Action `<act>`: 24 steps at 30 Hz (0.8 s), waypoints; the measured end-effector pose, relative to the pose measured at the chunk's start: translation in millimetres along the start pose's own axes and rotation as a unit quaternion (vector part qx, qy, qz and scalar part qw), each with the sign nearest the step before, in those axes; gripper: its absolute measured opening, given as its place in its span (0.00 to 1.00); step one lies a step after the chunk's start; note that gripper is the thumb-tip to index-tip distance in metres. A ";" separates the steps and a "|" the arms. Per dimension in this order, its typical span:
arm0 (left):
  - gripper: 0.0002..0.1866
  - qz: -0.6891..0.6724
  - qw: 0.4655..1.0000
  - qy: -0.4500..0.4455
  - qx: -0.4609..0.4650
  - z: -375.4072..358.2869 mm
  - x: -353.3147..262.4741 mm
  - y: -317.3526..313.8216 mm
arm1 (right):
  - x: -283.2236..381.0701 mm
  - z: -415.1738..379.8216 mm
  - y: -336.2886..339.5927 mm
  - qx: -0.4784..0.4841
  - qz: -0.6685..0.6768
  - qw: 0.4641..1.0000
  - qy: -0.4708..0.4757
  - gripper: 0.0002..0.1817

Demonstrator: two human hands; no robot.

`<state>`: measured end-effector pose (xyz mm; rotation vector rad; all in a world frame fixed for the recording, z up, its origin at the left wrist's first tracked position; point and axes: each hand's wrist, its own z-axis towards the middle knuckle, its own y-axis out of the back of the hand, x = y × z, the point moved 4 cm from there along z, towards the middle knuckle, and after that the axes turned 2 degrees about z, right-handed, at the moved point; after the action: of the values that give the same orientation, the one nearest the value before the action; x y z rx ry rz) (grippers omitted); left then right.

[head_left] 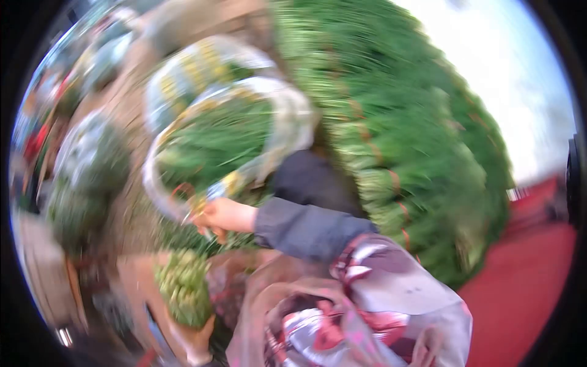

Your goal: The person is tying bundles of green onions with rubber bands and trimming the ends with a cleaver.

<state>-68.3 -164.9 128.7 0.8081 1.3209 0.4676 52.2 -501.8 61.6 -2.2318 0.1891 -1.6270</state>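
My right hand [217, 215] is closed on the rim of a white sack [290, 113] with yellow and blue print, my sleeved arm stretched across from the right. Inside the sack lie fine-leaved greens [214, 137]. Low in the view, my left hand [197, 336] is wrapped round a bundle of greens [184, 287], its pale cut ends turned upward. An orange loop [181, 191] shows at the sack's near edge, close to my right hand. Motion smears the fingers of both hands.
A tall stack of banded greens [391, 140] rises on the right, beside a red surface [520, 275]. Large plastic-wrapped bundles [88, 171] stand at the left. A cardboard piece [137, 287] lies near my left hand. Loose leaves litter the ground.
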 end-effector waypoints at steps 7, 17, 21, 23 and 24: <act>0.38 0.270 0.886 -0.369 0.078 82.3 -189.3 13.2 | -28.2 -31.3 -56.6 0.389 0.166 0.894 -0.147 0.55; 0.20 0.340 0.653 -0.674 -0.057 120.1 -349.3 -60.8 | 149.2 -216.9 90.9 -0.086 0.155 0.952 0.248 0.23; 0.27 0.275 0.755 -0.595 -0.005 131.9 -342.1 -59.3 | 178.5 -378.8 176.0 -0.386 0.040 0.857 0.339 0.22; 0.31 0.233 0.820 -0.518 0.068 141.6 -314.2 -65.9 | 165.1 -451.4 223.3 -0.444 0.056 0.822 0.353 0.25; 0.31 0.233 0.821 -0.516 0.069 143.8 -300.1 -71.3 | 157.6 -486.2 237.7 -0.467 0.083 0.810 0.345 0.26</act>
<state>-3.5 -462.4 280.9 1.2658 0.1264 0.2254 -328.1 -876.7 242.0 -1.8854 1.6360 -2.5019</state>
